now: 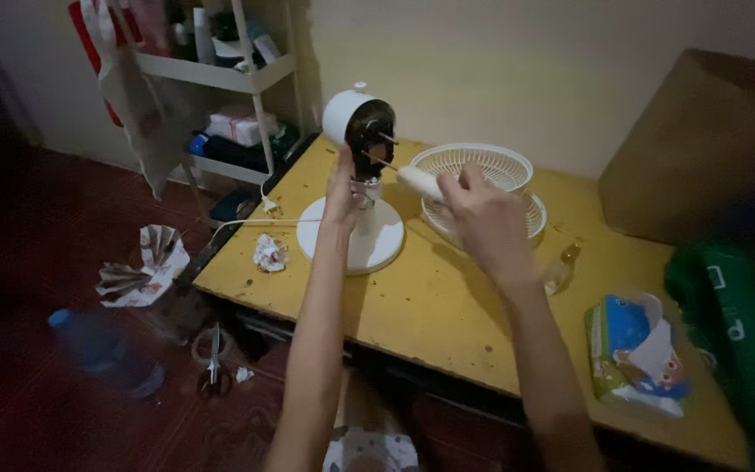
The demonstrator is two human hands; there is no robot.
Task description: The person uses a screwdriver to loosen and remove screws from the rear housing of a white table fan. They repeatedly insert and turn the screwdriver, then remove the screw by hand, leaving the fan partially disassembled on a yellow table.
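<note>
On the yellow table [447, 306] a small white desk fan [356, 188] is standing on its round base with its guards and blades already off, so the dark motor face and its bare shaft are showing. The left hand [341, 188] is gripping the fan's neck just below the motor head, fingers wrapped around it and steadying it upright. The right hand [482, 218] is closing around the pale handle of a screwdriver [417, 181], whose thin shank is pointing at the motor face; whether the tip is actually seated in a screw is too small to tell. Just behind the right hand, the white fan grilles [491, 166] are lying stacked one in the other, apart from the fan body. Judging from this, the front parts are already stripped away and work on the motor housing itself is only getting under way, with the housing still looking whole on its stand. The fan's white cord [246, 223] is trailing off the table's left edge, and a crumpled tissue [269, 253] is sitting near the base. A blue-and-green packet [635, 354] is lying at the right end of the table, and scissors [214, 360] are resting on the dark red floor [37, 262] beside a blue-capped bottle [102, 350].
</note>
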